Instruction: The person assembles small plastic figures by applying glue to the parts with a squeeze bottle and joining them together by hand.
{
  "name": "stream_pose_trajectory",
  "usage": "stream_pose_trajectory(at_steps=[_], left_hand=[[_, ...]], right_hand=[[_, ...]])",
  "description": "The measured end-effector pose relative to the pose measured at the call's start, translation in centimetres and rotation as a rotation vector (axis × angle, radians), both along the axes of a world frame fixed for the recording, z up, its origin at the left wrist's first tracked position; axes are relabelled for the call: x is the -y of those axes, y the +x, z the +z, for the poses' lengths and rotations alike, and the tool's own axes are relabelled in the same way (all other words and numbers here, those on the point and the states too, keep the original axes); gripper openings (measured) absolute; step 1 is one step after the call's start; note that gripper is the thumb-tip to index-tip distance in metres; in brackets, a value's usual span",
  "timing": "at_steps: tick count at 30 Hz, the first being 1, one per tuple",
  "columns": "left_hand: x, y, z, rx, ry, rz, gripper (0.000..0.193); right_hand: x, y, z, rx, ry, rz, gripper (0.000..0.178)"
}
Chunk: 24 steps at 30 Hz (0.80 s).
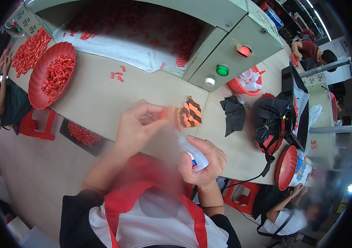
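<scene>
My left hand (136, 124) pinches a small glossy red piece (163, 114) between thumb and fingertips; most of its shape is hidden. My right hand (210, 163) is wrapped round a translucent white squeeze bottle (195, 152), tilted so that its narrow nozzle points up toward the red piece. Blur keeps me from telling whether the nozzle touches it. Just beyond both hands, a crumpled orange and black striped cloth (190, 112) lies on the pale table (155, 89). Loose red pieces (119, 77) lie farther off, beyond my left hand.
A grey machine (238, 45) with red pieces inside its opening stands across the back. A red scalloped tray (33, 84) of red pieces is at left. Black cloth (234, 113), a red basket (242, 86) of bottles and a black bag (273, 113) lie right. Other people work on both sides.
</scene>
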<state>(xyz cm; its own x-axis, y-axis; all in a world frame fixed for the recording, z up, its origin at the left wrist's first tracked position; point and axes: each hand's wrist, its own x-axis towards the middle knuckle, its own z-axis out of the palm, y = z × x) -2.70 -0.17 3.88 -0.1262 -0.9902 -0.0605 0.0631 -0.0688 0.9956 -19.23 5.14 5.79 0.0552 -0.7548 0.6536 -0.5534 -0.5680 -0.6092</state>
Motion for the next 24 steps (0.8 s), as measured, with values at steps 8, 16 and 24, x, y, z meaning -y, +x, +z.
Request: stream_pose_trajectory(at_steps=[8,16,24], left_hand=[[0.03,0.1,-0.16,0.011,0.003,-0.013,0.018],[-0.05,0.05,-0.16,0.025,0.017,-0.024,0.02],[0.0,0.18,-0.75,0.023,-0.009,-0.025,0.022]], right_hand=[[0.22,0.31,0.13,0.016,0.016,-0.031,0.027],[0.33,0.29,0.12,-0.007,0.036,-0.029,0.028],[0.32,0.26,0.18,0.011,0.068,-0.017,0.026]])
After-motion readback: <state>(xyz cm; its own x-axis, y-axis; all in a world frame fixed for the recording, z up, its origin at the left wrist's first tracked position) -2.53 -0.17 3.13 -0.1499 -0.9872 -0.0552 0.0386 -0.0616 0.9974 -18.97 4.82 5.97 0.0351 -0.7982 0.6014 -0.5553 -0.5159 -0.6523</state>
